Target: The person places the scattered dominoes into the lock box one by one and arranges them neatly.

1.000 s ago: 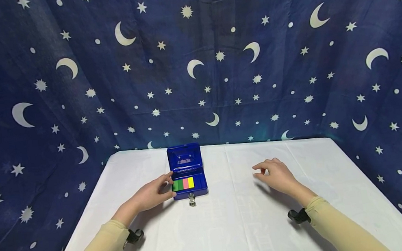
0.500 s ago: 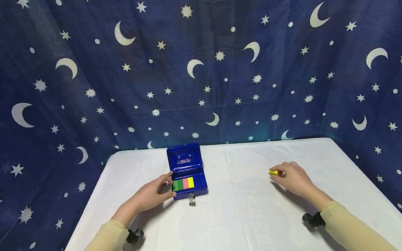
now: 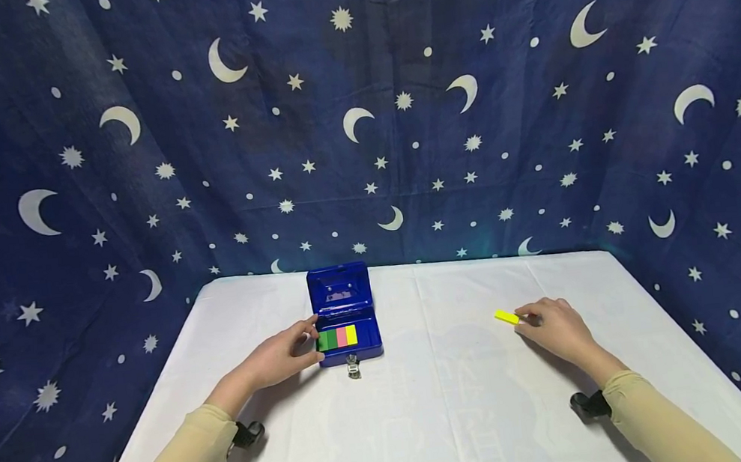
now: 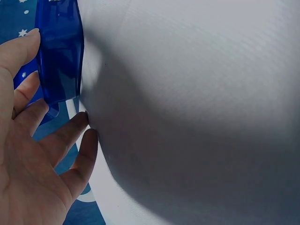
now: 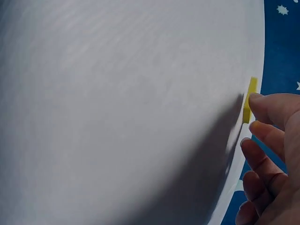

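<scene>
A blue metal cash box stands with its lid raised at the left of the table. Inside it lies a row of coloured blocks in greens, pink and yellow. My left hand rests its thumb and fingertips along the box's left side, fingers loosely bent; the box's blue wall shows beyond them in the left wrist view. Over on the right, a yellow block lies on the white cloth. My right hand is at its near end, thumb and forefinger parted, other fingers loosely curled.
A small metal latch hangs from the box's front edge. White cloth covers the table. A dark blue curtain with moons and stars surrounds it at the back and both sides.
My right hand has moved to the right and drawn its fingertips back from the yellow block, which was between them half a second ago. My left hand and the box have stayed in place.
</scene>
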Demonstrator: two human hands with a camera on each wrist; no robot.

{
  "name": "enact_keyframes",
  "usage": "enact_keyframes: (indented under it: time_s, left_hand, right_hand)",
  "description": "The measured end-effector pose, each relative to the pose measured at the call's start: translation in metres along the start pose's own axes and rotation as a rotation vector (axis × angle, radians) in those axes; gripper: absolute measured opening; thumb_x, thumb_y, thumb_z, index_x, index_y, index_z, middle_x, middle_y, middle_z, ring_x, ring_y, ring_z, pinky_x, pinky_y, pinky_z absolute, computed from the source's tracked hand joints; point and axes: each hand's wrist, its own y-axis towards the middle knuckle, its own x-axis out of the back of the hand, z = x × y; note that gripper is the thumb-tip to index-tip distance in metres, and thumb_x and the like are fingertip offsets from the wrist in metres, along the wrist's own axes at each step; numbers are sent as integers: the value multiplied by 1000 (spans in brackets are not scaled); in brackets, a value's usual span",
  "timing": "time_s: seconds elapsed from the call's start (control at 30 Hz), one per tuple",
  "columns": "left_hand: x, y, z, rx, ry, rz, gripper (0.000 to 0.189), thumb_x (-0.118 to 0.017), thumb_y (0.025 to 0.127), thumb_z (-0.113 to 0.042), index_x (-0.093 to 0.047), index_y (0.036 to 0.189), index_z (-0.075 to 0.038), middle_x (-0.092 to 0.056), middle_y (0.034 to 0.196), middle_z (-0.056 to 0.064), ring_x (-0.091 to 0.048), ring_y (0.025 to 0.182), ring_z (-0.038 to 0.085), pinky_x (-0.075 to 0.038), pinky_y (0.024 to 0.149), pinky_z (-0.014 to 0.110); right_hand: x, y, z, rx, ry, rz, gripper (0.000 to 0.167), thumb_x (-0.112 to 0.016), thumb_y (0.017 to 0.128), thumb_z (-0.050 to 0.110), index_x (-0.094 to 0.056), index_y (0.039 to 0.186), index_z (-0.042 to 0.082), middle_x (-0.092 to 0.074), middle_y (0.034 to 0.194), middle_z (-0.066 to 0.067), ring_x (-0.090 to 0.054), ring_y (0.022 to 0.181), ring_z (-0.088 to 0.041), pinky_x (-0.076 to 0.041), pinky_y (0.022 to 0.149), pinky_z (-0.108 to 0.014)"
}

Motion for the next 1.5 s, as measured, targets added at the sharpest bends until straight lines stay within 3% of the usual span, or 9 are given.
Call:
enact_keyframes:
  time_s: [0.33, 0.8, 1.13, 1.5]
  left_hand:
    - [1, 1, 0, 11, -9, 13, 38, -71, 93, -49, -57, 118, -23, -36, 162, -2, -47, 140, 30, -38, 110, 57]
    - [1, 0, -1, 9, -9, 4, 39, -71, 93, -49, -57, 118, -23, -37, 161, -2, -49, 139, 29, -39, 110, 55]
    - [0, 1, 1, 20, 5, 13, 40, -70, 93, -51, -57, 119, -24, -36, 162, -3, -46, 141, 29, -38, 110, 57]
    - [0, 2, -1, 23, -12, 14, 39, -70, 92, -52, -57, 117, -24, -37, 162, -3, -47, 140, 29, -38, 110, 57]
  right_hand:
    - [-2, -1, -6, -46, 17, 21, 36, -78, 89, 30, -75, 116, 8, -68, 101, -8, -54, 94, -28, -44, 78, -47]
    - [-2, -1, 2, -7, 138, 108, 18, -74, 91, 22, -76, 107, 15, -66, 104, -2, -54, 96, -24, -45, 80, -44]
    - [-5, 8, 1, -28, 193, 126, 46, -79, 89, 30, -68, 128, 9, -66, 109, -7, -57, 99, -25, -45, 86, -47]
    - [-6, 14, 1, -34, 231, 165, 49, -79, 89, 32, -66, 131, 9, -64, 112, -9, -57, 101, -25, -47, 88, -46]
